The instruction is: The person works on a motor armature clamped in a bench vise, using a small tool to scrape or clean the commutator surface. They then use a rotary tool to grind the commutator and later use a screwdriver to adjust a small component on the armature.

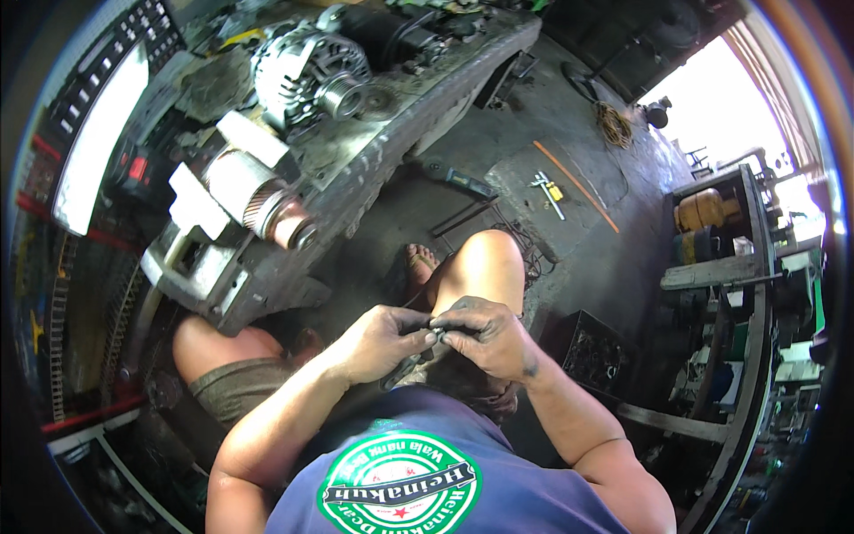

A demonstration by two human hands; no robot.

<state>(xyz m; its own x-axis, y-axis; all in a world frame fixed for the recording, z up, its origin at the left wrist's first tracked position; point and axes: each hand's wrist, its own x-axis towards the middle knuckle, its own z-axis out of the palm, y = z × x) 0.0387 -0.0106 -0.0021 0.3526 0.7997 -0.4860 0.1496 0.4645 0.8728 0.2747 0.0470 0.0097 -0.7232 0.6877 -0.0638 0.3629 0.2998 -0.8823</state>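
My left hand (381, 343) and my right hand (489, 336) meet above my lap. Their thumbs and fingertips pinch a small metal piece (438, 333) between them, too small and too covered to name. A dark, elongated part (398, 374) shows under the left hand's fingers; I cannot tell whether it joins the small piece. Dark grime coats the fingers of both hands. To the left, an armature with a copper commutator (253, 191) is clamped in the bench vise (200, 267).
An alternator (307, 76) with a grooved pulley lies on the worn workbench (391, 133). A yellow-handled tool (553, 190) and an orange strip (576, 186) are on the floor. Shelving (712, 272) stands at right, near a dark crate (587, 356). A coiled cable (614, 125) lies farther off.
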